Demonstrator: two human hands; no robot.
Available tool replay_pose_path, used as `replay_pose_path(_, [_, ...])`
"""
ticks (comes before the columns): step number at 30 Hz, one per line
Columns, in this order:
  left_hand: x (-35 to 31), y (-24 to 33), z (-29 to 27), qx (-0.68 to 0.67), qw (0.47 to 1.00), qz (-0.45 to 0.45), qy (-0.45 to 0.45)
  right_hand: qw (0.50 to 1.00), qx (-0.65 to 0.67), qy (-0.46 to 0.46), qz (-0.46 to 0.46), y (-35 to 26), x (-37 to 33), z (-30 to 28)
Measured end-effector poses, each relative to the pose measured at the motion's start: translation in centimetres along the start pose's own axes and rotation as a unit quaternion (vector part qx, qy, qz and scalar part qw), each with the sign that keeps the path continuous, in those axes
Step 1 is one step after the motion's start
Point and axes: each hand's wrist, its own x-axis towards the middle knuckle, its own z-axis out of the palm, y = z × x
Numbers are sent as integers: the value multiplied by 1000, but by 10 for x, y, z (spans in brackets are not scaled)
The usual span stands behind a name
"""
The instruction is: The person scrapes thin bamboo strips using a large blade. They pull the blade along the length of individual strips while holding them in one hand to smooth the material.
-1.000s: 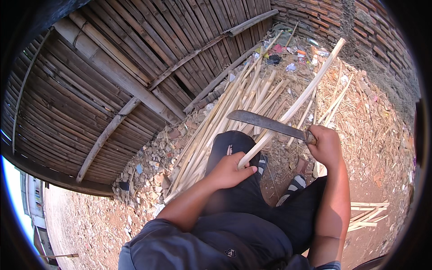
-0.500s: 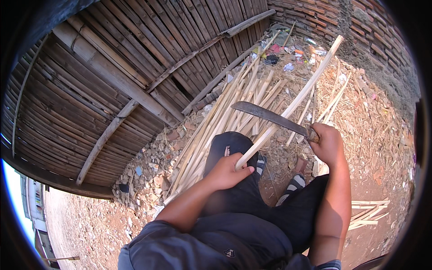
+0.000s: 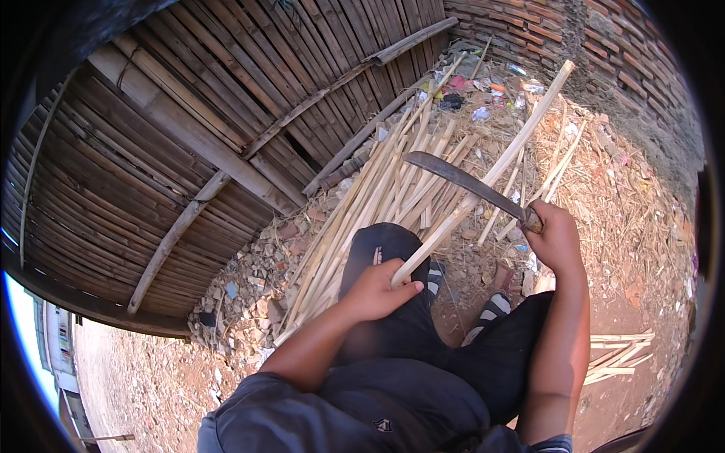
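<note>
The left hand [image 3: 375,290] grips the near end of a long pale strip [image 3: 519,138], which slants far and right. Further right, I see the right hand [image 3: 553,235] clasping a machete [image 3: 455,174], its blade pointing left across the strip.

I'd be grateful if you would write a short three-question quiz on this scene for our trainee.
1. What does the bare right hand hold?
2. True or false: the bare left hand holds the long, pale wooden strip near its lower end.
3. Where does the small pile of short, pale sticks lie? (a) on the black-trousered knee; (b) on the ground, right of the bare right forearm; (c) against the red-brick wall.

Key: 1. A machete with a dark, curved metal blade. 2. True. 3. b.
</note>
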Motion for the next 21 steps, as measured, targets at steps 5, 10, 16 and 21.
replay_pose_path(5, [2, 0, 1, 4, 1000, -2, 1, 999, -15, 31, 29, 5, -3, -3])
replay_pose_path(10, [1, -2, 0, 0, 1000, 2, -5, 996, -13, -32, -81, -10, -6, 8])
replay_pose_path(16, [1, -3, -2, -1, 1000, 8, -10, 1000, 9, 15, 25, 12, 1, -5])
replay_pose_path(21, [1, -4, 1, 10, 1000, 14, 3, 1000, 14, 14, -7, 2, -4, 1])
